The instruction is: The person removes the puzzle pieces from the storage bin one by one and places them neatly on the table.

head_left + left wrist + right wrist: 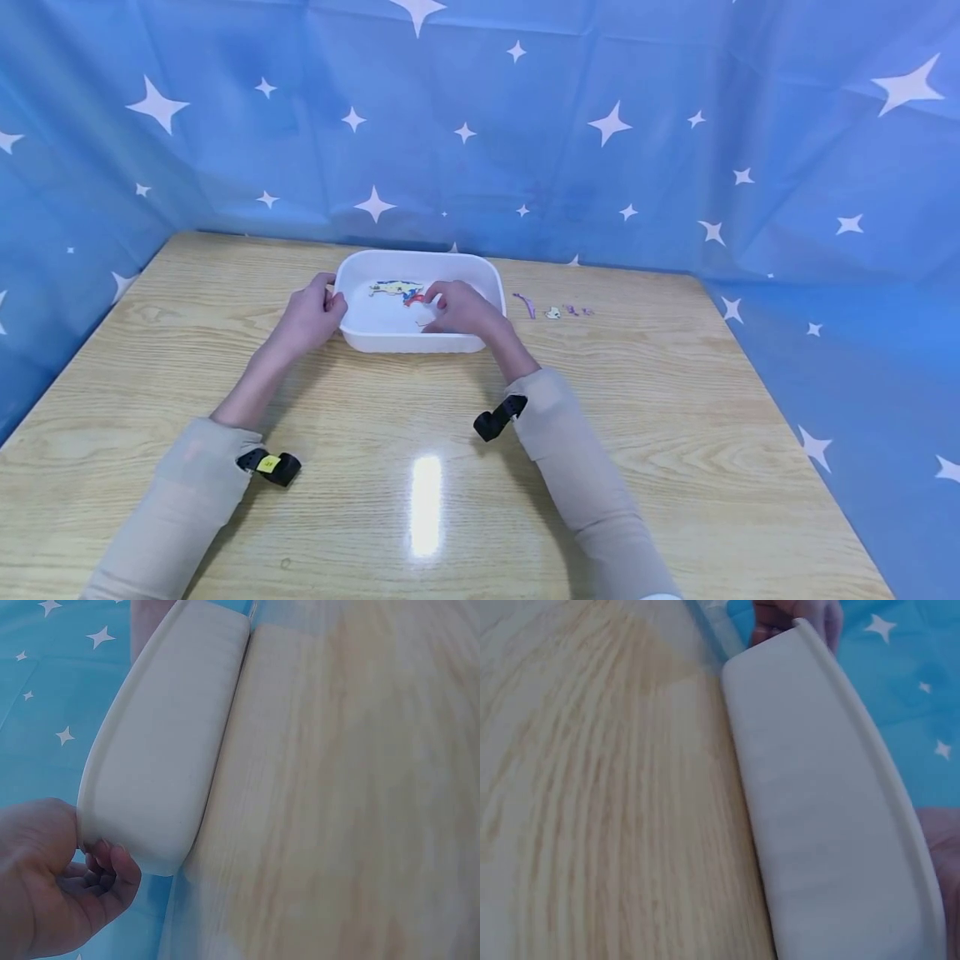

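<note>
A white plastic basin [420,342] with rounded corners sits on the wooden table. My left hand [311,312] grips its left end, thumb and fingers at the rim; the left wrist view shows the curled fingers [112,874] against the outer wall. My right hand [461,308] reaches over the near rim into the basin, fingers bent downward. Beside its fingertips lie a pale yellow and blue flat piece [396,287] and a small red piece [415,298]. Whether the right fingers pinch anything cannot be made out; in the right wrist view the basin wall hides them.
Right of the basin, a row of small items lies on the table [420,400]: a thin purple strip [526,305], a pale piece with dark marks [553,313] and little purple bits [572,310]. A blue cloth with white stars [487,167] hangs behind the table.
</note>
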{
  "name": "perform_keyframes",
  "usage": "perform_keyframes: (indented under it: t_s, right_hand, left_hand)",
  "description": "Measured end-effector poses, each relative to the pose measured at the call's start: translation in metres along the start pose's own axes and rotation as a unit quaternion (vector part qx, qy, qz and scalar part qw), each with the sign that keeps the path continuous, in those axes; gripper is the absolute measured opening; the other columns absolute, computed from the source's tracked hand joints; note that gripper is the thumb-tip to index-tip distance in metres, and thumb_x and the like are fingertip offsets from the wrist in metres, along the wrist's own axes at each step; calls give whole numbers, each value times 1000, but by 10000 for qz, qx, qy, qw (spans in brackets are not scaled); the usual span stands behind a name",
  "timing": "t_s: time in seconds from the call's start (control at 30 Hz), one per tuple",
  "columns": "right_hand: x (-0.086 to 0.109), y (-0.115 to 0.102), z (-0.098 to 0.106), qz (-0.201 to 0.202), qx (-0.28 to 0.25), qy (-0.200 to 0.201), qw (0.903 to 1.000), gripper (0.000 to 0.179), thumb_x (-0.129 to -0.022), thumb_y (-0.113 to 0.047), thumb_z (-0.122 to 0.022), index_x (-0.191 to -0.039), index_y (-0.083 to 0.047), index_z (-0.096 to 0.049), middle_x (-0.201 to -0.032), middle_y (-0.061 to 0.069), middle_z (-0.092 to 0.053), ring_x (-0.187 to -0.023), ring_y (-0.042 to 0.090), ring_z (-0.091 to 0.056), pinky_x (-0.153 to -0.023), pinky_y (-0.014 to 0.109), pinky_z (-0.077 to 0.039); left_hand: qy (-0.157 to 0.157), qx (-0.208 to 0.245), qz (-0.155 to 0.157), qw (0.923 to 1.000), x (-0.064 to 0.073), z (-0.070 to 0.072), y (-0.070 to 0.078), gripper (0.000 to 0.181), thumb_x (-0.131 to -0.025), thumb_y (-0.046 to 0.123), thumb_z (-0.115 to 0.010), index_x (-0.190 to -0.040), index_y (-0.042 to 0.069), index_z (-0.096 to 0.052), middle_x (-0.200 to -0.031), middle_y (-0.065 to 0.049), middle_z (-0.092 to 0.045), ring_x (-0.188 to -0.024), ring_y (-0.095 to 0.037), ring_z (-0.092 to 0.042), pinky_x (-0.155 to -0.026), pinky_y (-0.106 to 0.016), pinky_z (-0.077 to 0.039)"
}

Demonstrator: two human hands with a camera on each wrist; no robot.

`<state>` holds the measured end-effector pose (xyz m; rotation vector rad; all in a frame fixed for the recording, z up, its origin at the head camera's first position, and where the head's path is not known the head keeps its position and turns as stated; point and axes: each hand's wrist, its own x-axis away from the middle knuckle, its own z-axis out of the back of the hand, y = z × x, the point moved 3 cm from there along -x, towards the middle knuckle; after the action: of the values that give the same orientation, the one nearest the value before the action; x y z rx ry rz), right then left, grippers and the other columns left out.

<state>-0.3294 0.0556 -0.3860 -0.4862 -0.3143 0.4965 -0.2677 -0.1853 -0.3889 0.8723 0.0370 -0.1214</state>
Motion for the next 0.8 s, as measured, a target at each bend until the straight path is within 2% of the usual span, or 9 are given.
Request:
perform_keyframes:
  t_s: [0.1,0.3,0.43,0.53,0.63,0.8]
  right_hand:
    - [-1,-2,-1,25,105,-48,9999,41,-87,-20,-81,-122,-5,-65,-114,11,-63,-104,23,-55,-94,33,-46]
    - [1,-3,-2,-59,-205,-139,9997,16,-90,-13,-77,-101,-4,-71,-96,8,-65,-90,21,-56,-84,30,-47]
    - [2,-3,-2,-47,-260,-177,9995,7,-91,-11,-75,-94,-5,-73,-89,6,-68,-85,20,-58,-81,28,-47]
    - [1,-4,-2,-35,-232,-172,9996,7,-92,-12,-75,-94,-5,-74,-90,6,-68,-86,20,-59,-81,28,-48]
    - [0,-5,-2,46,-173,-146,9997,15,-93,-17,-74,-102,-5,-71,-95,6,-68,-89,19,-59,-83,29,-48]
    - [-2,-7,-3,470,-121,-267,9985,27,-93,-23,-75,-114,-8,-66,-110,7,-67,-92,19,-60,-83,29,-48]
  left_hand:
    - [9,6,0,10000,1,0,1,50,-103,12,-42,-145,-14,-36,-79,-10,-49,-63,-20,-48,-53,-28,-41]
    - [20,-33,-18,10000,1,1,1,50,-103,11,-42,-145,-15,-37,-80,-10,-49,-63,-19,-47,-53,-28,-40]
    - [35,-43,-33,10000,1,1,1,50,-103,11,-43,-144,-15,-37,-80,-10,-49,-63,-19,-47,-53,-29,-40]
    - [43,-38,-48,10000,1,1,1,50,-102,11,-43,-144,-15,-37,-79,-10,-48,-62,-19,-46,-53,-29,-40]
    - [70,-37,-64,9999,1,1,1,50,-102,11,-43,-144,-15,-38,-78,-10,-49,-62,-19,-46,-53,-28,-40]
    - [95,-32,-94,9999,0,0,1,49,-102,11,-43,-143,-16,-39,-80,-10,-50,-63,-19,-47,-53,-28,-41]
